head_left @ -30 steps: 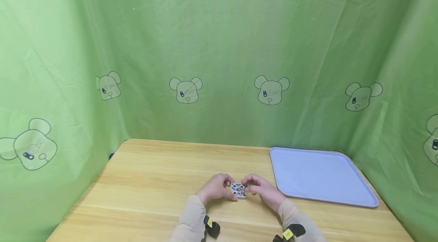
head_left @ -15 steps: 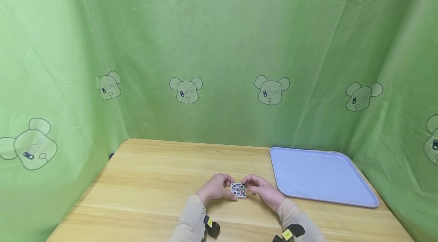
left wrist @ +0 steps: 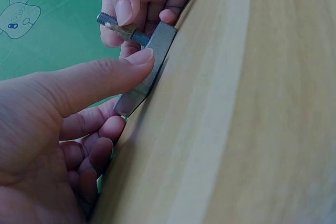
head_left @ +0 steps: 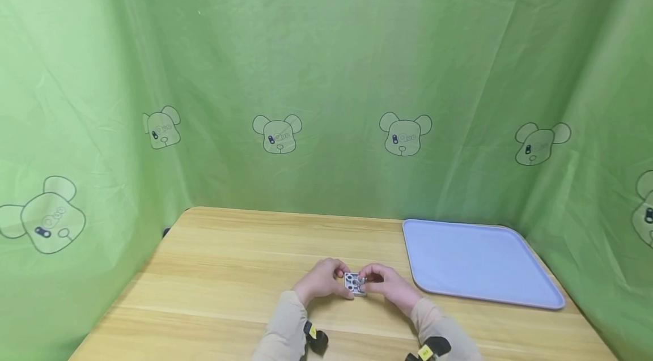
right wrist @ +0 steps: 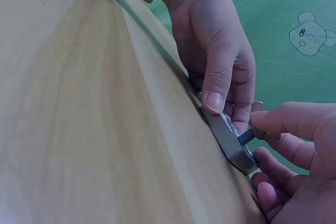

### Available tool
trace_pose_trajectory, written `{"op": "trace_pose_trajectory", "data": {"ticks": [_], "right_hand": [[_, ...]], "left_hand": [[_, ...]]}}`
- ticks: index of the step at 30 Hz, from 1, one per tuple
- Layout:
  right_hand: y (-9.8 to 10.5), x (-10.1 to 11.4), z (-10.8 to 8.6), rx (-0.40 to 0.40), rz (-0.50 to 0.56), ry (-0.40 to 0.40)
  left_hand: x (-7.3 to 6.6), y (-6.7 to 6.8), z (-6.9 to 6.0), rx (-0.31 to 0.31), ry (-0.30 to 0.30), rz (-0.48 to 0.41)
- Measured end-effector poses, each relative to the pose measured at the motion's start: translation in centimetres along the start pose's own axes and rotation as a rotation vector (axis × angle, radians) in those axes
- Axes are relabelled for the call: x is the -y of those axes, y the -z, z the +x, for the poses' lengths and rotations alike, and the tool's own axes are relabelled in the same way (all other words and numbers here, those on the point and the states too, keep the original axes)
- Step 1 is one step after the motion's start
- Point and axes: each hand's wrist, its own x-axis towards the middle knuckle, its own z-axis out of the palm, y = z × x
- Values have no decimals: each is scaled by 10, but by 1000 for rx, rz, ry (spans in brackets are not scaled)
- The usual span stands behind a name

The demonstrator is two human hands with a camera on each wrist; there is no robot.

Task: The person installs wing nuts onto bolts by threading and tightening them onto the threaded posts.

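Observation:
A small square metal block point(head_left: 352, 284) with several holes lies on the wooden table between both hands. The left hand point(head_left: 322, 280) grips its left side, thumb at the near edge and fingers at the far one. From the block's upper face stands a threaded bolt point(left wrist: 140, 38) with a brass-coloured wing nut point(right wrist: 264, 134) on it. My right hand point(head_left: 391, 287) pinches the wing nut between thumb and fingers, as both wrist views show. The left thumb point(left wrist: 113, 80) presses along the block's side point(left wrist: 144, 84). The block's underside is hidden.
A light blue rectangular tray point(head_left: 479, 259) lies at the table's back right. Green cloth point(head_left: 336, 179) with bear prints hangs around the back and sides of the wooden table point(head_left: 229, 259). Each wrist carries a small black camera.
The right hand's fingers have shifted slightly left and closed over the block's right part, onto the wing nut. The left hand and the block stay in place.

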Motion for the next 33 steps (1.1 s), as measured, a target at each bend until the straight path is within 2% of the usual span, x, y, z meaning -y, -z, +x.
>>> {"op": "trace_pose_trajectory", "data": {"ticks": [11,16,22,26,33], "right_hand": [[-8,7,0,-86,-39,-2],[-3,4,1,-43,-29,-6],[7,2,-1,34,52,-8],[9,2,-2,39,97,-30],[9,1,-3,31,111,-31]], "left_hand": [[-1,0,-1,-3,5,-4],[0,0,0,-4,11,7],[-1,-1,0,-18,4,14],[-1,-1,-1,-18,6,15],[-1,-1,-2,-17,11,17]]}}
